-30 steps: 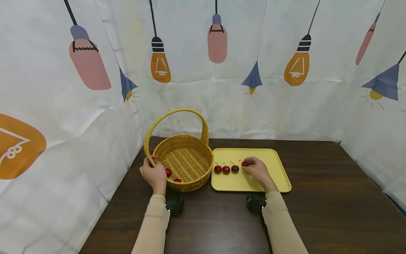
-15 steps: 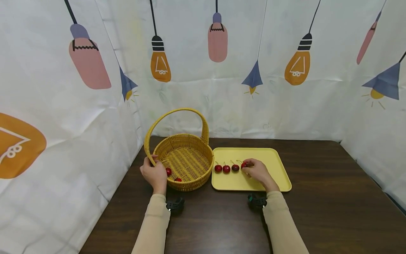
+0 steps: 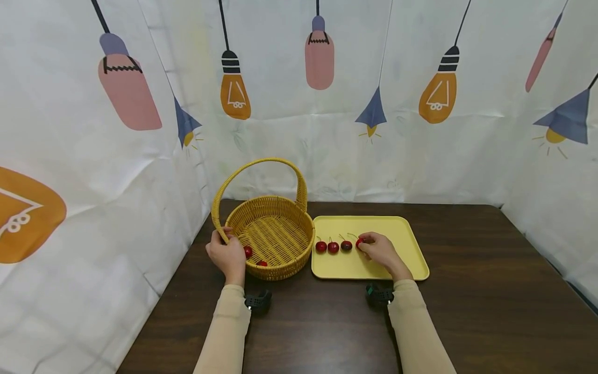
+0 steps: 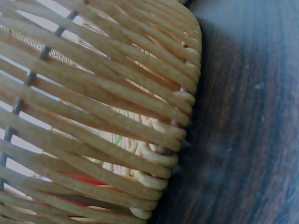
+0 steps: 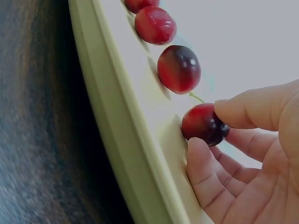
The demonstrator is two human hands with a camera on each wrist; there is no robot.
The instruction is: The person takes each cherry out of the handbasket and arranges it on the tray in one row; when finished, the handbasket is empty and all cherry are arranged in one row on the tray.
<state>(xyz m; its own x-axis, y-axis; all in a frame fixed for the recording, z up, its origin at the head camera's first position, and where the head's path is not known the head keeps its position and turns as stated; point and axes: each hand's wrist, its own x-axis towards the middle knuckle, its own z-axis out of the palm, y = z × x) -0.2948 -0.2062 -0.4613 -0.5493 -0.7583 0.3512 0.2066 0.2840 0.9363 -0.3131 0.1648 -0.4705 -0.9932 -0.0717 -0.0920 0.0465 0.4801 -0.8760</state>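
Note:
My right hand pinches a dark red cherry between thumb and fingers, low over the yellow tray. Three more stemmed cherries stand in a row to its left, the nearest being a darker cherry. At the left, my left hand grips the base of the handle of a yellow wicker basket. Two cherries lie inside by its near wall, one of them a red cherry. In the left wrist view the woven basket wall fills most of the picture and the left hand is out of sight.
Basket and tray stand side by side, nearly touching, on a dark wooden table. A white cloth printed with lamps hangs behind and at the sides. Each wrist wears a dark strap device, such as the right wrist device.
The right hand has shifted the pinched cherry slightly, and its stem now points left toward the row. The left hand keeps its hold on the basket handle.

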